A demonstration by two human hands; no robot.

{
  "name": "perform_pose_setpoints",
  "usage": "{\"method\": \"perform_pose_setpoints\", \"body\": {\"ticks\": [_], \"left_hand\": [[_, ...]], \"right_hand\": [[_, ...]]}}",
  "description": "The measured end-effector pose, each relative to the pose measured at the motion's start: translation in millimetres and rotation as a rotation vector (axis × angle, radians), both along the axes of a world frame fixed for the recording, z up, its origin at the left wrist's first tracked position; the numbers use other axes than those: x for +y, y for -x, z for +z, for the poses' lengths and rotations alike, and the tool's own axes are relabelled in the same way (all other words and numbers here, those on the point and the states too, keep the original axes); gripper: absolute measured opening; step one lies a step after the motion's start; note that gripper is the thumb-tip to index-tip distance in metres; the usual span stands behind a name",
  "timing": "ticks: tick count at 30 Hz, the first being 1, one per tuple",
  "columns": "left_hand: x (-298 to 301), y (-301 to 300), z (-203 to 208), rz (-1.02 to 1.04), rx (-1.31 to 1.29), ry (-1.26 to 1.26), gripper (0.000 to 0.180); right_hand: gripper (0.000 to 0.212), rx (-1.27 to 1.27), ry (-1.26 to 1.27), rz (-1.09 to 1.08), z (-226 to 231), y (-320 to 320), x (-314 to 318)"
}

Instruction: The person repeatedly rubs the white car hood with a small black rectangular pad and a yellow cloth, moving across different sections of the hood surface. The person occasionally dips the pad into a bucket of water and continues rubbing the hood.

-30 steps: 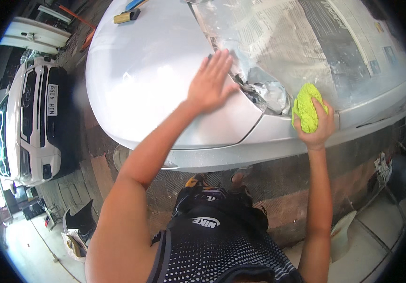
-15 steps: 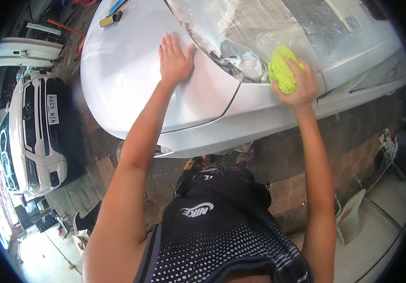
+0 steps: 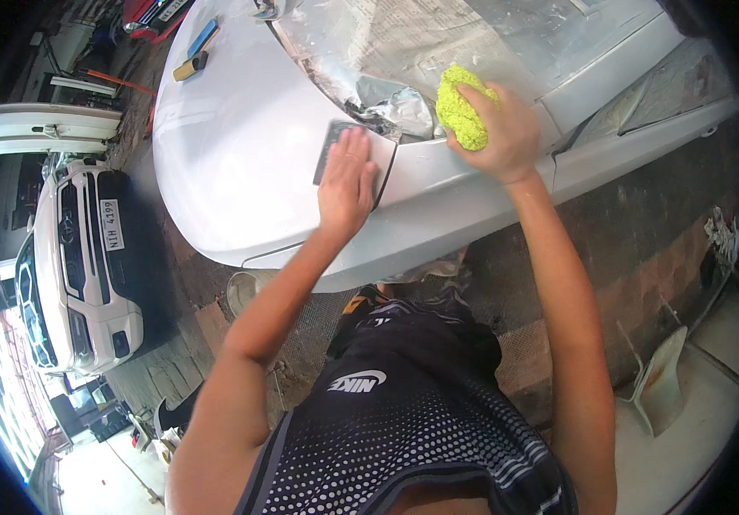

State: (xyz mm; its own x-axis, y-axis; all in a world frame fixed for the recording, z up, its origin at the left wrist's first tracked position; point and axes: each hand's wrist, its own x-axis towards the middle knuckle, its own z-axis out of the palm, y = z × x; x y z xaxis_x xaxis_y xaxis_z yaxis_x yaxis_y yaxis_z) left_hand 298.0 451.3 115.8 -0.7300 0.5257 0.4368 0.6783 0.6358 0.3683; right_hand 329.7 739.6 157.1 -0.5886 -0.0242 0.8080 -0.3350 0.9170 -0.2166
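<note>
My left hand (image 3: 348, 184) lies flat near the corner of the pale silver hood (image 3: 241, 163), fingers stretched out over a dark grey rectangular sheet (image 3: 328, 153) that looks like sandpaper. Part of that sheet is hidden under the fingers. My right hand (image 3: 506, 137) is closed round a bunched yellow-green microfiber cloth (image 3: 462, 107), above the panel beside the windshield. Crumpled silver foil (image 3: 404, 110) sits between the two hands, at the lower corner of the papered windshield.
A blue block (image 3: 202, 39) and a tan-and-black block (image 3: 190, 67) rest on the far left of the hood. Masking paper (image 3: 438, 34) covers the windshield. A white vehicle (image 3: 86, 266) stands to the left. A bent white panel (image 3: 661, 386) is at the lower right.
My left hand has moved right and nearer, toward the hood's corner, and the grey sheet now shows under it. My right hand has shifted left with the cloth. The view has also shifted.
</note>
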Motion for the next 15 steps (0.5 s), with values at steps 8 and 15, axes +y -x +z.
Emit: {"method": "perform_pose_setpoints", "body": {"ticks": [8,15], "left_hand": [[-6.2,-6.0,12.7,-0.173,-0.140,0.080,0.049],[-33.6,58.3,27.7,-0.010,-0.184,0.040,0.050]], "right_hand": [[0.061,-0.002,-0.016,-0.013,-1.7,0.0,5.3],[0.059,0.001,0.001,0.000,-1.9,2.1,1.5]]}}
